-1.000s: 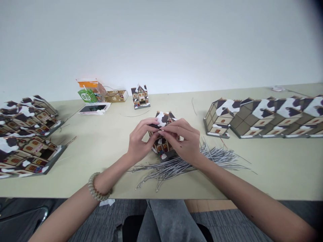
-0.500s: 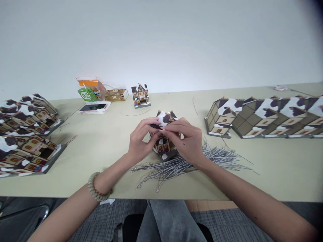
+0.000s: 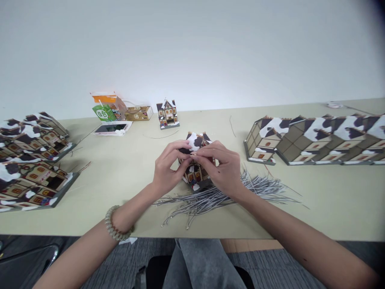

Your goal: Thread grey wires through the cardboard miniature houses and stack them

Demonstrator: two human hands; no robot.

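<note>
A small model house [image 3: 197, 142] with snow-covered dark roofs stands in front of me, its grey base at the edge of a pile of grey wires [image 3: 207, 200]. My left hand [image 3: 171, 162] and my right hand [image 3: 221, 166] meet at its front, thumbs and fingertips pinched together just below the roof. Whatever lies between the fingertips is too small to make out. Both hands cover much of the house's front and sides. The wires run under my right wrist.
More model houses stand in a row [image 3: 313, 140] at right and in a group [image 3: 39, 176] at left. Toward the wall are another house [image 3: 167, 115], a golden box [image 3: 138, 113], an orange snack bag [image 3: 114, 104], a green packet [image 3: 104, 113] and a phone [image 3: 111, 128].
Hardly anything differs. My fingertips have shifted very slightly at the house's front; the house and the wires stay where they were.
</note>
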